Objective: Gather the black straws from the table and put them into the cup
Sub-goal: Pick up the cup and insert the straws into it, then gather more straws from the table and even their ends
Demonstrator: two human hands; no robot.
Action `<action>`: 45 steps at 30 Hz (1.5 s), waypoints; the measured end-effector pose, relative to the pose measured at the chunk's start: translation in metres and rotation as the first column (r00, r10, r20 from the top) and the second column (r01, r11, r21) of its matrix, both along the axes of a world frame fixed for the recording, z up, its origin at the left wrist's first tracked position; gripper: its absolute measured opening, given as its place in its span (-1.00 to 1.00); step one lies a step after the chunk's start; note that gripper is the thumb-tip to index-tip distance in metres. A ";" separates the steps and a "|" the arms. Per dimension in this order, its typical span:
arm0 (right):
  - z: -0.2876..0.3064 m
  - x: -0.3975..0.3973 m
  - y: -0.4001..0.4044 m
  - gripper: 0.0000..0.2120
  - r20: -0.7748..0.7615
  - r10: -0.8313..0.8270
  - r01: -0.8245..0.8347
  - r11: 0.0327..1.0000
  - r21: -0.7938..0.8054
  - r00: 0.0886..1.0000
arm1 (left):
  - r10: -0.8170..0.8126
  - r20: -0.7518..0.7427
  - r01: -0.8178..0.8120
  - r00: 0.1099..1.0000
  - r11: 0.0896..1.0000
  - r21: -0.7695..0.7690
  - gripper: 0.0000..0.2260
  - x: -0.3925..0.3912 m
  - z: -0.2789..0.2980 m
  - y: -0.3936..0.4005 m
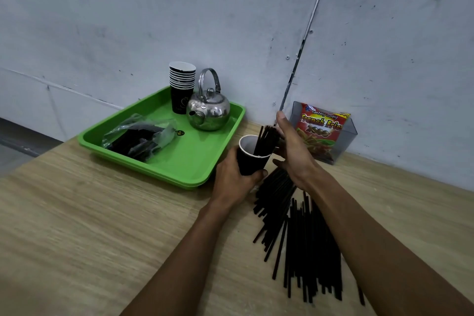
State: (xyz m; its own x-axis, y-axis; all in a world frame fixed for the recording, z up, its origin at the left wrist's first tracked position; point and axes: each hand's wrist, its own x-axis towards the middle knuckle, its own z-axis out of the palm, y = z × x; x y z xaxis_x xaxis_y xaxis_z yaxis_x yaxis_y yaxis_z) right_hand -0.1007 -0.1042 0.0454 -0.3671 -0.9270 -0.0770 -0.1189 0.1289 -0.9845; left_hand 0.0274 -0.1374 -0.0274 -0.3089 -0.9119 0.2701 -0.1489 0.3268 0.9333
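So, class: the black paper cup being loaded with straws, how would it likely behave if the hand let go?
The cup looks light and thin-walled, so it probably tips easily. The straws in it lean far above the rim, likely making it top-heavy. The left hand grips it, which suggests it needs steadying.

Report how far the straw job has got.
Done: little that shows; only one bundle of straws stands in the black cup. In hand: the left hand grips the cup, and the right hand holds that bundle at its rim. Left: a large pile of loose straws lies on the table.
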 end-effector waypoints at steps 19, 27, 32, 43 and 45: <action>-0.022 -0.059 0.155 -0.73 -0.582 -0.215 0.275 0.961 0.016 0.785 | 0.047 0.392 0.000 0.919 0.993 -0.117 -0.94 0.017 0.039 0.088; -0.035 -0.079 0.230 -0.49 -0.749 -0.063 0.446 0.835 0.323 0.660 | -0.066 0.667 0.210 0.742 0.968 -0.138 -0.85 -0.019 0.031 0.141; -0.046 -0.072 0.244 -0.70 -0.808 0.069 0.455 0.797 0.397 0.585 | -0.088 0.787 0.231 0.611 0.970 -0.071 -0.91 -0.041 0.028 0.160; -0.039 -0.053 0.235 -0.76 -0.739 0.012 0.361 0.867 0.344 0.674 | -0.121 0.717 0.205 0.687 0.978 -0.032 -0.85 -0.065 0.035 0.162; -0.039 -0.055 0.237 -0.89 -0.750 0.020 0.380 0.853 0.358 0.662 | -0.122 0.735 0.171 0.668 0.985 0.007 -0.78 -0.072 0.039 0.158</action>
State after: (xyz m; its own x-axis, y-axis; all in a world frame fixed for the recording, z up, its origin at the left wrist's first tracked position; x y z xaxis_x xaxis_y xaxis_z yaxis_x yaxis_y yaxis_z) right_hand -0.1555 0.1324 0.0068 -0.6449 -0.7577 -0.0995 -0.6661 0.6211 -0.4129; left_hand -0.0449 0.0208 0.0118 -0.5581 -0.8283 -0.0505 -0.7197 0.4528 0.5263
